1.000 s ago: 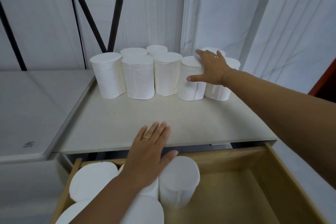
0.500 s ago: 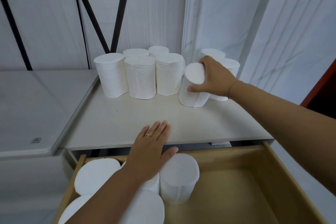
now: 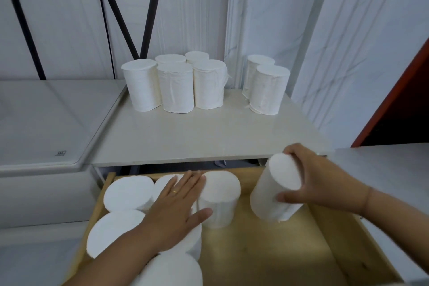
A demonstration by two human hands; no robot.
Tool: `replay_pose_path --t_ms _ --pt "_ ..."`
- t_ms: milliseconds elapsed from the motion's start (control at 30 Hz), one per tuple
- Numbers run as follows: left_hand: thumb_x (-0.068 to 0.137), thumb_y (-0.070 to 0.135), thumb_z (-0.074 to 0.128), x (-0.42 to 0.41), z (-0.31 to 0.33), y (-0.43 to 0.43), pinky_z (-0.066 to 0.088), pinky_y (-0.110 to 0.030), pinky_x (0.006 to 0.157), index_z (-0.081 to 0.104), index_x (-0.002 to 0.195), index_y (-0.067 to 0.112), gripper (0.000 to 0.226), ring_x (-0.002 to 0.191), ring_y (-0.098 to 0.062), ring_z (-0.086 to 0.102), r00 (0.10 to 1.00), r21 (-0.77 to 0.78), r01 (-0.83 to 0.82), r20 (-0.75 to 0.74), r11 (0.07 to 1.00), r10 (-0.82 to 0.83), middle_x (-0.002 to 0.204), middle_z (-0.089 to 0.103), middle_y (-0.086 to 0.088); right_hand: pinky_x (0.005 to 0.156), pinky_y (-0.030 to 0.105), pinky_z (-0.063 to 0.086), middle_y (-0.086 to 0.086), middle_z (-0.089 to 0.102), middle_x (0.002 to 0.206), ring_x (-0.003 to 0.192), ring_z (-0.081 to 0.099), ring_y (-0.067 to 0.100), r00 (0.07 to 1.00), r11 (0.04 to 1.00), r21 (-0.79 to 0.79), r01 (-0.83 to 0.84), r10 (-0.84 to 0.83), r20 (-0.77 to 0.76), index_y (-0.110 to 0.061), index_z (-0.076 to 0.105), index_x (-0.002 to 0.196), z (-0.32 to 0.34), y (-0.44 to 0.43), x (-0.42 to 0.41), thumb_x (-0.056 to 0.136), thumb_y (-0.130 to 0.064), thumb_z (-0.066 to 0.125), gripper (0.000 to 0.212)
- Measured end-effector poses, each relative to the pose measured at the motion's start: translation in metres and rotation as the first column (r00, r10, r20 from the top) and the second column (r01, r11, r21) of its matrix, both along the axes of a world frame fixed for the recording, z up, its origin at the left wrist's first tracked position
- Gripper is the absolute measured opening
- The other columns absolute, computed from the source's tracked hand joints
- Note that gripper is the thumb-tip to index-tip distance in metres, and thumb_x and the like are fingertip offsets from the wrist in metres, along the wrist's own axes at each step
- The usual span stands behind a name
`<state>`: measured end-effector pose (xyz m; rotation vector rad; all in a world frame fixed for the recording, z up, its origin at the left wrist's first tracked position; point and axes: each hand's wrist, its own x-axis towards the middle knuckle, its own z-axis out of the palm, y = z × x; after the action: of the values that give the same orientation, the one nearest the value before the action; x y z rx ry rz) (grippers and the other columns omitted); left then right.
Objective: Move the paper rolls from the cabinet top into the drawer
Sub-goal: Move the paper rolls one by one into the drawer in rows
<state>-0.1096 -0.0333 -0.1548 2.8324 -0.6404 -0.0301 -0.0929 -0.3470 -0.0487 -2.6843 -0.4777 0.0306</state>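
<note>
1. The worktop (image 3: 197, 132), a pale cabinet top, runs across the middle, with bare surface along its front half.
2. The drawer (image 3: 267, 251) is pulled open below the worktop's front edge. Its wooden floor is bare on the right half.
3. A white surface (image 3: 46, 123) adjoins the worktop on the left.
4. A cluster (image 3: 177, 87) of five paper rolls stands upright at the back of the worktop, touching one another.
5. A pair (image 3: 269, 89) of rolls stands upright at the back right, one behind the other and apart from the cluster.
6. The drawer rolls (image 3: 128, 191), at least five, stand on end and are packed into the drawer's left half.
7. The left hand (image 3: 176, 211) lies flat on top of the drawer rolls, fingers straight and together, thumb spread toward the rightmost one (image 3: 219, 197).
8. The right hand (image 3: 325, 183) is curled round the held roll (image 3: 276, 193), thumb on the near side and fingers over the top rim.
9. The held roll is tilted over the drawer, just right of the rightmost standing roll. I cannot tell whether its lower end touches the floor.
10. The two hands are apart, with that standing roll between them.
11. A ring (image 3: 174, 191) sits on a left finger.
</note>
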Motion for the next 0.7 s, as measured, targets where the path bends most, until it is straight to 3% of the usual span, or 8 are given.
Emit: replay_pose_path --t_ms 200,367,433,533,600,700 --pt "0.075 0.076 -0.009 -0.007 -0.004 -0.002 -0.023 -0.021 0.108 -0.02 0.139 0.037 0.075 0.133 0.005 -0.031 0.999 0.01 -0.043 0.014 0.999 0.042 0.15 -0.02 0.022 0.09 0.03 0.049 -0.009 0.047 0.12 0.105 0.049 0.012 0.991 0.992 -0.12 -0.031 0.015 -0.132 -0.031 0.035 0.122 -0.067 0.011 -0.009 0.052 -0.062 0.077 0.087" --pt "0.077 0.075 -0.01 -0.009 -0.005 -0.004 -0.024 -0.021 0.107 -0.01 0.146 0.034 0.08 0.132 0.005 -0.031 0.997 0.018 -0.055 0.048 0.998 0.054 0.15 -0.021 0.021 0.097 0.031 0.047 -0.009 0.039 0.128 0.114 0.045 0.012 0.971 0.998 -0.03 -0.064 0.055 -0.232 -0.033 0.03 0.131 -0.072 0.002 -0.008 0.058 -0.06 0.076 0.09" --pt "0.078 0.074 -0.009 -0.009 -0.004 -0.004 -0.022 -0.022 0.108 -0.007 0.147 0.033 0.081 0.133 0.004 -0.029 0.997 0.014 -0.06 0.057 0.998 0.059 0.15 -0.019 0.021 0.089 0.026 0.052 -0.007 0.047 0.125 0.109 0.051 0.012 0.945 0.996 0.075 0.052 -0.024 -0.325 -0.028 0.033 0.133 -0.07 -0.002 -0.005 0.074 -0.058 0.066 0.074" --pt "0.078 0.074 -0.009 -0.009 -0.005 -0.005 -0.021 -0.023 0.11 -0.005 0.148 0.032 0.082 0.135 0.002 -0.027 0.996 0.01 -0.061 0.058 0.998 0.06 0.15 -0.018 0.02 0.071 0.02 0.056 -0.001 0.058 0.11 0.087 0.06 0.015 0.766 0.937 0.179 0.3 -0.125 -0.631 -0.027 0.039 0.131 -0.067 -0.006 -0.006 0.088 -0.055 0.049 0.053" --pt "0.078 0.073 -0.01 -0.009 -0.005 -0.004 -0.02 -0.024 0.11 -0.007 0.148 0.032 0.081 0.135 0.002 -0.027 0.996 0.017 -0.062 0.059 0.998 0.061 0.15 -0.019 0.019 0.078 0.031 0.059 0.009 0.059 0.114 0.089 0.067 0.023 0.596 0.877 0.223 0.426 -0.086 -0.799 -0.029 0.04 0.127 -0.066 -0.006 -0.009 0.081 -0.058 0.055 0.057" --pt "0.077 0.073 -0.011 -0.008 -0.005 -0.004 -0.02 -0.024 0.11 -0.007 0.148 0.032 0.082 0.135 0.001 -0.027 0.997 0.026 -0.06 0.059 0.998 0.058 0.149 -0.019 0.019 0.079 0.035 0.059 0.017 0.06 0.117 0.09 0.07 0.029 0.456 0.83 0.26 0.494 0.007 -0.89 -0.024 0.044 0.125 -0.066 0.007 -0.015 0.069 -0.052 0.068 0.067"
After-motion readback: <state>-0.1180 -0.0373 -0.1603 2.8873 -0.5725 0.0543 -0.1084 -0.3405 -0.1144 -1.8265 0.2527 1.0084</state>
